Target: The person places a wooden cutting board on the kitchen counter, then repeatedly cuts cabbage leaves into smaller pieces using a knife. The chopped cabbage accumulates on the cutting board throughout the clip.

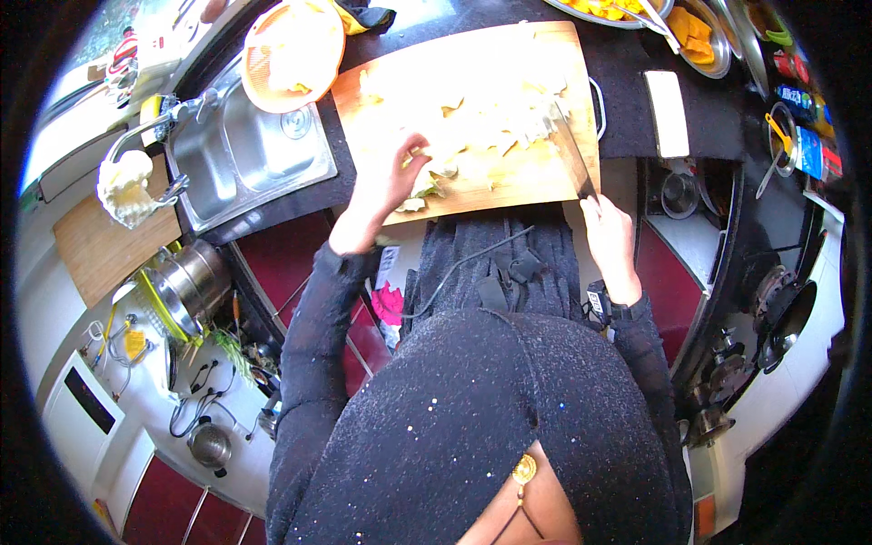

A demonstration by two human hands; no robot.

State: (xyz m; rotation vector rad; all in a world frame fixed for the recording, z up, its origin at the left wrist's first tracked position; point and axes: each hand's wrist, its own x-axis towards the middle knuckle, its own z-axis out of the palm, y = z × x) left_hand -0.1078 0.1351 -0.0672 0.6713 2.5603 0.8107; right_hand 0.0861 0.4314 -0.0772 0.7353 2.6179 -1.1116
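Observation:
My right hand [609,238] is closed round the handle of a knife [569,147], whose broad blade points away from me over the right side of the wooden cutting board [522,189]. Pale, yellowish chopped pieces [504,143] are scattered across the board, washed out by glare; a few touch the blade's tip. Above the board's near left part, my left hand [391,186] has its thumb and fingers curled together. What they pinch, if anything, is lost in the brightness. Just beside those fingers lie greenish-yellow leafy scraps [425,187].
Left of the board is a steel sink [245,168] with a tap [182,111]; an orange colander [263,77] overlaps its far edge. A white rectangular object [667,114] lies right of the board. Farther back stand bowls of orange pieces [695,41].

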